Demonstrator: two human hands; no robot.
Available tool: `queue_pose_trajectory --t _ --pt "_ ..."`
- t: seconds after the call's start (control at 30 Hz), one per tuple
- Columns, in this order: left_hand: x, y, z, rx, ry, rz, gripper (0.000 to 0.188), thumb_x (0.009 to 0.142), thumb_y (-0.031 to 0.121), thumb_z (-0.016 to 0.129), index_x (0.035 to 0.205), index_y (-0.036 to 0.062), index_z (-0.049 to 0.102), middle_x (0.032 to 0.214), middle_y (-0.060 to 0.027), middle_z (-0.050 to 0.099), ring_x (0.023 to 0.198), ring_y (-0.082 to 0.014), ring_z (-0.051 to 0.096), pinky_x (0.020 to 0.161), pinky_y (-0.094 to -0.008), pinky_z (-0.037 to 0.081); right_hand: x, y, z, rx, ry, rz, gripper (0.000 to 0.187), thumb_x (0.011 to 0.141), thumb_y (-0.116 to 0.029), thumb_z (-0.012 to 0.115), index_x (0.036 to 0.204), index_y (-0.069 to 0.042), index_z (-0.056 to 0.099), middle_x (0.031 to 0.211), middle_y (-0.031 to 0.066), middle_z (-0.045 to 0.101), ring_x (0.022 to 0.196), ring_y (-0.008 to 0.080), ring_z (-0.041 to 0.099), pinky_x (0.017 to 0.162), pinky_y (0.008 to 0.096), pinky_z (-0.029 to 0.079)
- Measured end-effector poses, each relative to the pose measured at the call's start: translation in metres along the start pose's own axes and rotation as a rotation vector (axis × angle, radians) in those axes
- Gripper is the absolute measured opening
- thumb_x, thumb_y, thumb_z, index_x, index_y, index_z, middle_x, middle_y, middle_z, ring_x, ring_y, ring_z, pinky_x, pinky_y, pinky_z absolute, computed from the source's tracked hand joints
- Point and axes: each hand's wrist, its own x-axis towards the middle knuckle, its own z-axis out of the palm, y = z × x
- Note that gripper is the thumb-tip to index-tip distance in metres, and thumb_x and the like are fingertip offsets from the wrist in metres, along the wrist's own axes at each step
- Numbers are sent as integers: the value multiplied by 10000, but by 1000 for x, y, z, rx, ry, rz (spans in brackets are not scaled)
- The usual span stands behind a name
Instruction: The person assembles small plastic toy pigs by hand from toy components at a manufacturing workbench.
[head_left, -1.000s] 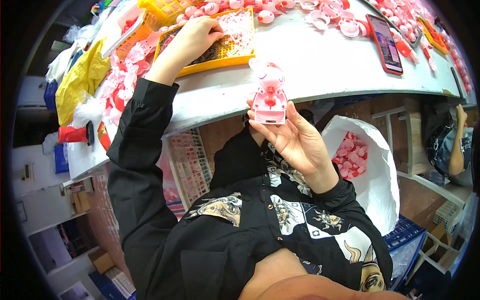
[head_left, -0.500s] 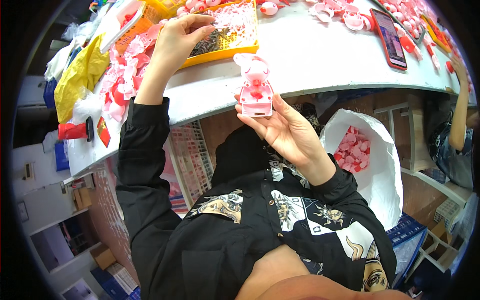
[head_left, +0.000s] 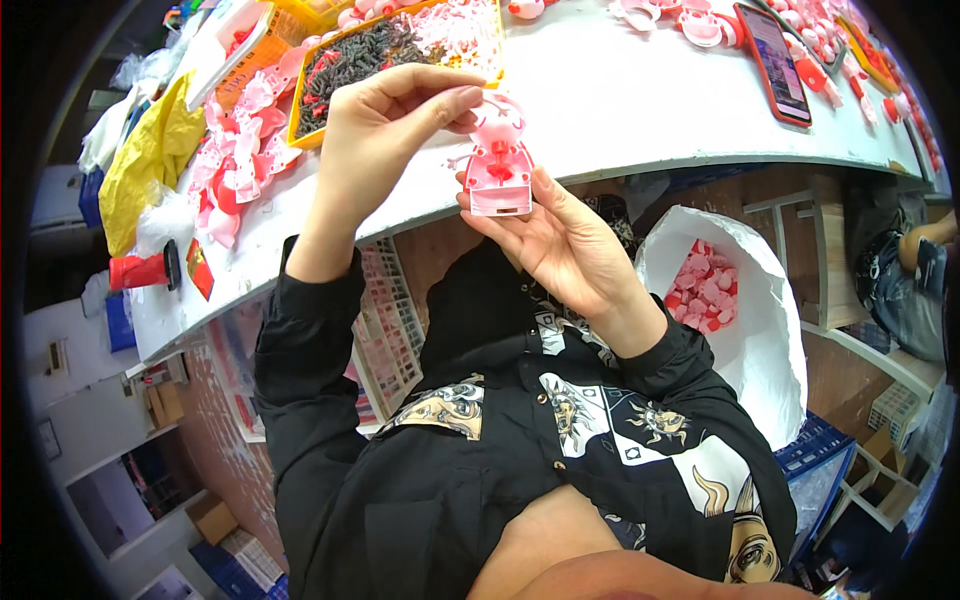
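Note:
My right hand (head_left: pixel 570 245) holds a pink plastic animal-shaped toy (head_left: pixel 501 170) upright near the table's front edge, its open inner side with red parts facing up. The fingers lie behind and around its lower end. Over the toy's head, my left hand (head_left: pixel 385 130) is closed in a pinch, thumb against fingers. Whatever sits between those fingertips is too small to make out. Just beyond the left hand is a yellow tray (head_left: pixel 294 122), with dark small parts (head_left: pixel 365 55) and pale pink small parts (head_left: pixel 460 35) heaped in it.
Pink shell pieces (head_left: pixel 240 150) are piled left of the tray. A red-cased phone (head_left: pixel 772 65) lies to the right, beside more pink parts. Below the table edge stands a white sack (head_left: pixel 765 330) holding pink pieces (head_left: pixel 707 285). Another person's arm (head_left: pixel 925 240) shows at far right.
My left hand has moved from over the tray, right and nearer, to the toy's head. The toy in my right hand has shifted slightly left. The other person's hand has left the table edge.

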Motion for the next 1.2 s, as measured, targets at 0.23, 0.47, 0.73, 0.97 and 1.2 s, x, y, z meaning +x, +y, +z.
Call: queue_pose_trajectory --t 0.23,0.47,0.73,0.97,1.2 --pt "-14 0 20 220 -46 238 180 839 -48 639 1012 -23 680 901 -59 664 815 -99 625 718 -224 511 1 1 2 -17 22 -12 400 982 -231 506 1311 -17 427 1212 124 556 1144 239 559 1011 418 466" --pt "-17 10 19 565 -116 345 187 771 -34 685 956 -4 685 863 -83 652 769 -148 633 672 -243 499 1 2 1 -53 16 -32 378 985 -234 502 1295 -28 440 1202 102 554 1148 220 553 1000 403 476" --pt "-13 17 19 545 -103 365 175 790 -30 669 964 -7 663 865 -81 649 755 -143 625 685 -252 497 2 2 0 -44 8 -27 418 985 -238 501 1332 -23 412 1238 106 535 1148 210 548 1010 401 467" --pt "-11 4 18 467 -100 343 162 778 -20 693 937 12 692 833 -56 622 740 -125 585 651 -242 465 2 1 -1 -34 15 -23 431 984 -236 503 1344 -23 403 1242 108 532 1155 221 545 1014 409 465" --pt "-11 -11 15 401 -98 245 172 746 23 742 915 53 731 829 -16 573 815 -110 536 693 -241 423 1 -1 -3 -43 10 -4 408 977 -230 516 1314 -16 428 1222 112 546 1151 235 550 1018 425 462"
